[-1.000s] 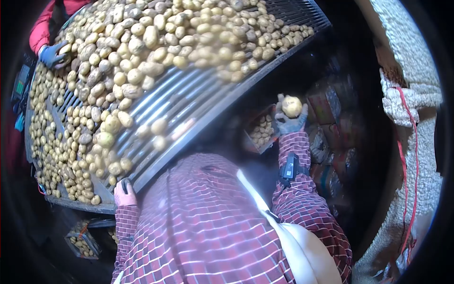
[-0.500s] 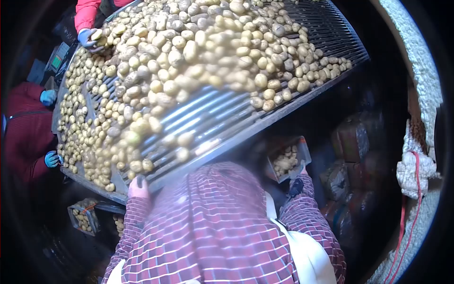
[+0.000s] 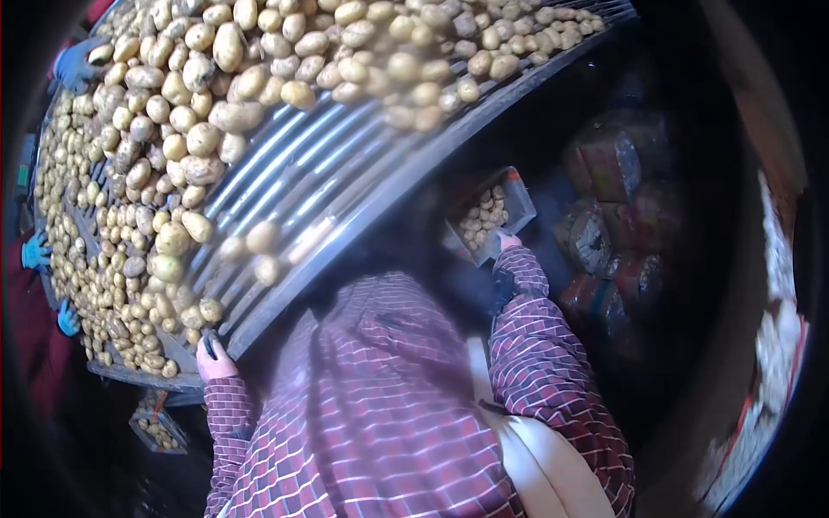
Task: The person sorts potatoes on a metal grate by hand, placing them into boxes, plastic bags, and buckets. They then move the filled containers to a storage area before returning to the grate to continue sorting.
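My left hand (image 3: 213,356) is at the lower edge of the slatted metal table (image 3: 285,298), its fingers closed around or against something I cannot make out. Potatoes (image 3: 203,140) lie heaped over the slats just beyond it. Down to the right, my right hand (image 3: 509,239) touches the near rim of a box (image 3: 521,200) that holds potatoes (image 3: 485,216). Its fingers are small in view, and whether they grip the rim cannot be told. A bare strip of shiny slats lies between the heap and the table's near edge.
At the left, co-workers' gloved hands (image 3: 76,65) (image 3: 34,250) are at the potatoes, beside a dark red sleeve (image 3: 43,345). Another box (image 3: 160,432) of potatoes stands below the table at lower left. Several filled bags or boxes (image 3: 604,168) are stacked at the right.
The view has shifted, so the table sits further left and higher. Both my hands keep to the table edge and the box. Some potatoes on the slats have moved.
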{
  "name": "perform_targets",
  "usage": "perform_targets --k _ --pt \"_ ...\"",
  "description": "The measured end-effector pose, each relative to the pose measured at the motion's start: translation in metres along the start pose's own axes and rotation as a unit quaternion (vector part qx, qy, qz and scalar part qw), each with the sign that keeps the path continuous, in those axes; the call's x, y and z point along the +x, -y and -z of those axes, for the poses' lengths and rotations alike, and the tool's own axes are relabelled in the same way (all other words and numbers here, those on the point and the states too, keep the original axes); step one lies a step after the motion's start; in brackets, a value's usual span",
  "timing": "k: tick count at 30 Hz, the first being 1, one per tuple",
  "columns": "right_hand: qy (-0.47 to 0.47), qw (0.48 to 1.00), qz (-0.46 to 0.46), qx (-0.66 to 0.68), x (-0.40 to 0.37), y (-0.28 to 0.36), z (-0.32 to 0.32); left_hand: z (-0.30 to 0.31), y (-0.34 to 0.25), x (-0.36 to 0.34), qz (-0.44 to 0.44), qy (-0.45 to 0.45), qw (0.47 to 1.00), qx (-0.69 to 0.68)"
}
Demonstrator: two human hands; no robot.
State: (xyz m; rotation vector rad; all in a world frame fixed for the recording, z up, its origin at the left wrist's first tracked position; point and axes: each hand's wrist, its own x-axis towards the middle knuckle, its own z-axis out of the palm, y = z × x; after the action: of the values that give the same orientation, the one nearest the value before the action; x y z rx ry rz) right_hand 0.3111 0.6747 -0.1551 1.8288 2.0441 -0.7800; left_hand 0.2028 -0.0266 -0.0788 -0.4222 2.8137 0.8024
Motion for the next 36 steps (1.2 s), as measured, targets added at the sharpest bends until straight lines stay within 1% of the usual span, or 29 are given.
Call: perform_targets --k 2,3,5,6,7,8,10,12,14,15,16,18,19,20,21,22,23,24,25,26,28,29,30,31,32,33,34,35,36 --pt "0.080 0.977 0.062 -0.187 0.022 -0.007 -0.016 -0.002 0.009 0.001 0.016 0.002 1.000 0.022" --pt "0.134 0.945 0.104 -0.280 0.036 -0.012 -0.028 -0.001 0.009 0.001 0.043 0.014 0.999 0.002" --pt "0.228 0.855 0.193 -0.425 0.070 -0.020 -0.058 -0.001 0.018 -0.004 0.045 0.001 0.999 0.013" --pt "0.244 0.816 0.236 -0.468 0.069 -0.012 -0.069 0.000 0.016 -0.004 0.040 -0.003 0.999 0.026" --pt "0.245 0.786 0.255 -0.507 0.072 0.001 -0.084 -0.004 0.014 -0.007 0.088 -0.007 0.992 -0.093" --pt "0.241 0.766 0.270 -0.531 0.077 -0.001 -0.096 0.001 0.007 -0.009 0.042 -0.020 0.999 0.004" --pt "0.228 0.743 0.290 -0.559 0.094 -0.003 -0.111 0.004 0.021 -0.011 0.040 -0.023 0.999 0.008" --pt "0.228 0.733 0.309 -0.562 0.108 0.000 -0.116 0.005 0.024 -0.015 0.013 -0.037 0.996 0.080" --pt "0.226 0.733 0.322 -0.555 0.116 0.005 -0.103 0.001 0.011 -0.019 -0.005 -0.095 0.990 0.107" --pt "0.224 0.738 0.328 -0.546 0.118 0.009 -0.091 0.004 -0.011 -0.015 0.012 -0.079 0.992 0.097" --pt "0.223 0.748 0.337 -0.527 0.116 0.013 -0.076 0.006 -0.031 -0.010 0.024 -0.061 0.995 0.080" --pt "0.227 0.776 0.356 -0.469 0.107 0.021 -0.043 0.004 -0.043 -0.011 0.037 -0.096 0.991 0.082" --pt "0.238 0.798 0.371 -0.410 0.095 0.027 -0.024 0.003 -0.046 -0.009 0.053 -0.109 0.990 0.074" --pt "0.261 0.818 0.389 -0.333 0.082 0.036 -0.004 0.005 -0.052 -0.010 0.046 -0.114 0.990 0.071" --pt "0.282 0.825 0.408 -0.270 0.065 0.044 0.015 0.004 -0.053 -0.009 0.040 -0.134 0.987 0.073" --pt "0.388 0.826 0.392 -0.117 0.050 0.058 0.033 0.003 -0.055 -0.010 0.036 -0.154 0.985 0.074" --pt "0.515 0.790 0.323 0.082 0.034 0.070 0.046 0.002 -0.059 -0.010 0.053 -0.171 0.981 0.077" --pt "0.641 0.683 -0.062 0.345 0.023 0.093 0.060 0.002 -0.063 -0.010 0.049 -0.180 0.981 0.051" --pt "0.665 0.676 0.012 0.318 -0.001 0.121 0.065 0.000 -0.081 -0.015 0.027 -0.218 0.975 -0.032" --pt "0.683 0.664 0.085 0.292 -0.042 0.158 0.058 0.000 -0.106 -0.018 0.000 -0.255 0.960 -0.114" --pt "0.701 0.637 0.226 0.225 -0.145 0.228 0.038 0.000 -0.145 -0.036 -0.103 -0.168 0.966 -0.168" --pt "0.703 0.640 0.257 0.172 -0.189 0.253 0.023 0.002 -0.172 -0.042 -0.052 -0.075 0.931 -0.355" --pt "0.693 0.647 0.307 0.079 -0.248 0.279 0.011 0.005 -0.191 -0.048 -0.004 0.019 0.851 -0.525" --pt "0.711 0.605 0.357 0.038 -0.310 0.297 -0.003 -0.002 -0.193 -0.053 0.014 0.079 0.701 -0.709" --pt "0.716 0.570 0.397 -0.064 -0.357 0.308 -0.015 -0.011 -0.186 -0.057 0.021 0.132 0.510 -0.850" --pt "0.616 0.425 0.636 -0.187 -0.366 0.313 -0.045 -0.015 -0.173 -0.062 0.024 0.119 0.474 -0.872" --pt "0.643 0.403 0.611 -0.227 -0.409 0.328 -0.052 0.002 -0.144 -0.070 0.018 0.133 0.555 -0.821" --pt "0.550 0.386 0.716 -0.190 -0.421 0.329 -0.075 0.018 -0.116 -0.078 0.011 0.147 0.631 -0.762" --pt "0.473 0.355 0.787 -0.173 -0.429 0.342 -0.102 0.011 -0.083 -0.094 -0.004 0.145 0.631 -0.762"
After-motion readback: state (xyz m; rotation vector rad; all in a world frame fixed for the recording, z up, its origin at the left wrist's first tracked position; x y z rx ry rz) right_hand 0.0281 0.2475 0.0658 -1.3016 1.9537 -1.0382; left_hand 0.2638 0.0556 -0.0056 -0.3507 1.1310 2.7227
